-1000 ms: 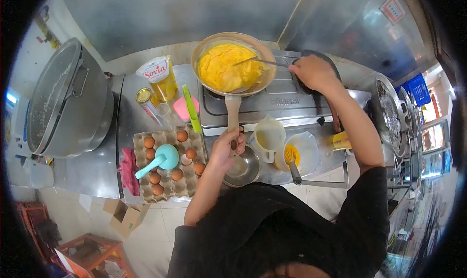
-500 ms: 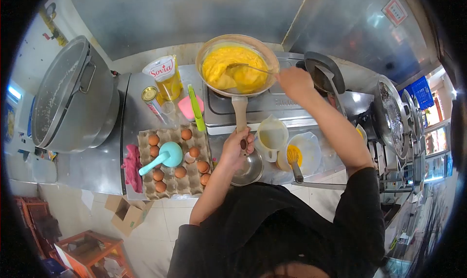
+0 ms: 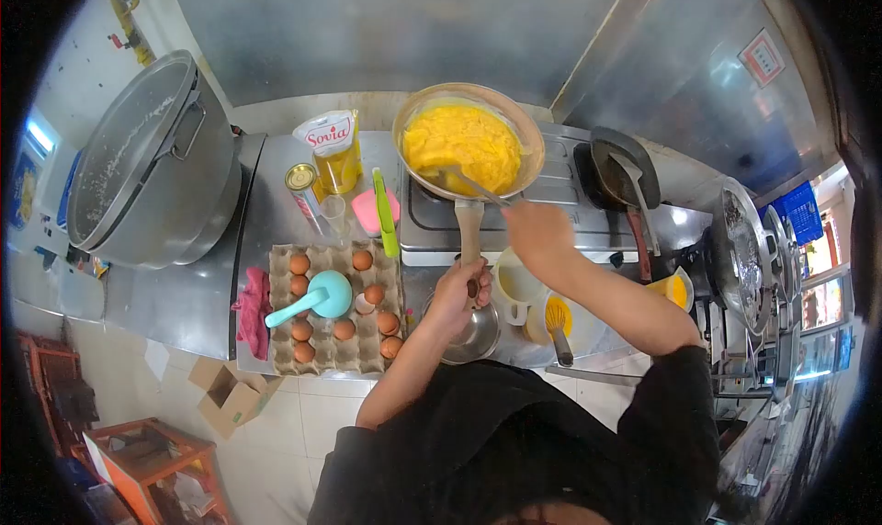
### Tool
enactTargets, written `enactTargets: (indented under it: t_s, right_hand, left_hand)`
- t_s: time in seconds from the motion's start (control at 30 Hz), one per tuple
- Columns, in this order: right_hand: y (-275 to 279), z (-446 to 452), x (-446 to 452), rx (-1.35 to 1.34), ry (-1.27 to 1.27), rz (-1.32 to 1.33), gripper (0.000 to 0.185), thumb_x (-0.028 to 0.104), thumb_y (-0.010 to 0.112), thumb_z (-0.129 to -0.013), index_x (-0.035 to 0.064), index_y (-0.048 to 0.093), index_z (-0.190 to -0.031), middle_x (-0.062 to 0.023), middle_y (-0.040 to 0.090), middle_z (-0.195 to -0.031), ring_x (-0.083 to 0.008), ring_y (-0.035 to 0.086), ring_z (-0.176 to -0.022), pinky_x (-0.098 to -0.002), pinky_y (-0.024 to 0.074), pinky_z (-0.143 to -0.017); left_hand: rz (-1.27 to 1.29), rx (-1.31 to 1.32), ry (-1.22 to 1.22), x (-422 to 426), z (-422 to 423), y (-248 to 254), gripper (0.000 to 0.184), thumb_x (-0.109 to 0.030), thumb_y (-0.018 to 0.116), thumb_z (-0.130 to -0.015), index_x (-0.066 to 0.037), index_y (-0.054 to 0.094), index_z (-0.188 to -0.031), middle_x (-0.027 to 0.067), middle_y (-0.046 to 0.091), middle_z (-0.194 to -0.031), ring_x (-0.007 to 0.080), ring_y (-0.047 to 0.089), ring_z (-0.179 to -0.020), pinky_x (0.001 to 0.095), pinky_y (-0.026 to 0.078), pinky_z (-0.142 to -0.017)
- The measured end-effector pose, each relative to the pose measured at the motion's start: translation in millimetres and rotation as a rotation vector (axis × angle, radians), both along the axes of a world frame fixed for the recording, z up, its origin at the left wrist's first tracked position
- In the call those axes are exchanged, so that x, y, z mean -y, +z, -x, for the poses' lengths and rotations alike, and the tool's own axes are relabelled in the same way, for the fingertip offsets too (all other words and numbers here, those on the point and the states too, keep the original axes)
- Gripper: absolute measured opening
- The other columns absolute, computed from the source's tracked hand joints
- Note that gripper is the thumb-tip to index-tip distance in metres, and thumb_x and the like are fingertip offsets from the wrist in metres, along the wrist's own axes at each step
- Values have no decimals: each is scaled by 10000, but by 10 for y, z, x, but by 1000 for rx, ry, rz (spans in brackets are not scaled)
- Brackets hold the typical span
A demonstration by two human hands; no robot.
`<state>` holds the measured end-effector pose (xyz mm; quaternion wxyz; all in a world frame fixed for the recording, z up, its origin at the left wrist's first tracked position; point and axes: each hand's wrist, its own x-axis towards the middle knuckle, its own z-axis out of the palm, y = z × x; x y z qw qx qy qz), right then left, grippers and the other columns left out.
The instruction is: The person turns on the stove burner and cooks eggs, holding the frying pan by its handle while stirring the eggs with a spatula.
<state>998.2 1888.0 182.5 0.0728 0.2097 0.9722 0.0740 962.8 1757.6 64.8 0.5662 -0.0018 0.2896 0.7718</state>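
Observation:
A frying pan [image 3: 531,162] full of yellow scrambled egg [image 3: 464,144] sits on the gas stove [image 3: 560,190]. My left hand [image 3: 459,293] is closed around the end of the pan's pale handle [image 3: 469,231]. My right hand [image 3: 540,236], slightly blurred, grips a thin metal utensil [image 3: 478,187] at the pan's near edge. Its tip lies against the egg, and its exact kind is hard to make out. Below my left hand rests a metal bowl [image 3: 476,337]. Near my right forearm stand a clear jug [image 3: 516,282] and a container with yellow liquid and a whisk [image 3: 557,318].
Left of the stove are an egg carton [image 3: 317,355] with a turquoise ladle-like scoop [image 3: 326,295], an oil pouch [image 3: 335,158], a can [image 3: 303,187] and a green-handled tool [image 3: 384,213]. A dark pan [image 3: 620,171] stands at right, a big pot [image 3: 138,176] at far left.
My right hand has moved down and left, bringing the utensil from the middle of the egg to the pan's near side. My left hand stays on the handle. The whole view has shifted slightly.

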Motion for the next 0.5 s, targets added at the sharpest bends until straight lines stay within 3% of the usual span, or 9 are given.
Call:
enactTargets:
  t_s: [0.13,0.2,0.3,0.37,0.5]
  right_hand:
    - [-180,345,-280,-77,28,-46,229,165,463,-874,74,668,-835,-113,653,-843,-266,647,-797,-392,514,-651]
    - [37,347,-426,-103,47,-138,216,154,473,-862,66,668,-838,-119,657,-846,-260,650,-793,-386,516,-659]
    - [642,126,-418,64,38,-200,230,164,459,-872,53,659,-846,-136,649,-845,-282,644,-788,-408,510,-666]
    - [879,-32,-431,63,128,-70,267,208,432,-882,41,640,-875,-167,635,-834,-315,618,-817,-431,495,-695]
    - [358,56,-662,71,234,150,209,176,475,-846,45,637,-865,-170,637,-803,-345,624,-766,-460,492,-643]
  left_hand:
    - [-10,24,24,0,-35,-44,130,-191,478,-892,-74,445,-939,11,470,-670,115,430,-532,241,333,-485]
    - [-31,8,14,6,-29,-90,136,-192,480,-892,-71,445,-941,11,471,-671,115,430,-531,240,333,-487]
    - [-68,7,14,17,-16,-100,152,-199,489,-891,-64,445,-944,12,473,-672,118,431,-526,239,332,-488]
    - [-77,-15,-3,4,-10,-116,152,-204,490,-894,-67,442,-942,14,472,-672,123,432,-523,241,333,-487]
    - [-42,-28,-16,14,3,-55,150,-207,486,-899,-70,439,-939,19,476,-678,126,435,-524,248,336,-490]
